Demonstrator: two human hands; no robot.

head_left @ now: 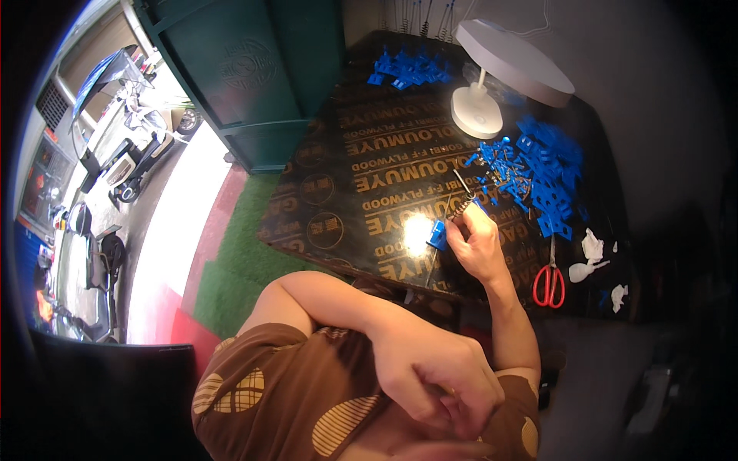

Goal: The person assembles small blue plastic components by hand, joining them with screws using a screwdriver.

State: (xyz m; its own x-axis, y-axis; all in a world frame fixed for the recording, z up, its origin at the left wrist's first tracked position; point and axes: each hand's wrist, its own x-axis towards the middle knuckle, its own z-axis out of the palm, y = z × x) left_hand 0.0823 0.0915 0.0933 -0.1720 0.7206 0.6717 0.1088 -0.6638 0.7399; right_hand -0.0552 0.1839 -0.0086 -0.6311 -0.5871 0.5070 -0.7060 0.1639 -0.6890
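Observation:
Over the dark printed table, my right hand [478, 240] is closed, thumb against fingers, around a dark coil spring [460, 208]. A thin metal rod sticks out beyond the spring, and a small blue plastic piece [437, 234] shows at the thumb side; whether it is joined to the spring I cannot tell. My left hand [438, 376] is drawn back close to my chest, fingers curled inward. What it pinches, if anything, is hidden. Right of my right hand lies a heap of blue plastic pieces [550, 173], with small blue-and-metal parts [501, 163] beside it.
Red-handled scissors [549, 286] lie near the right side of the table [361, 230], by crumpled white scraps [593, 246]. A white lamp [477, 111] stands at the back, with another blue pile [409, 67] left of it. A green door [246, 77] and parked scooters [138, 154] are at left.

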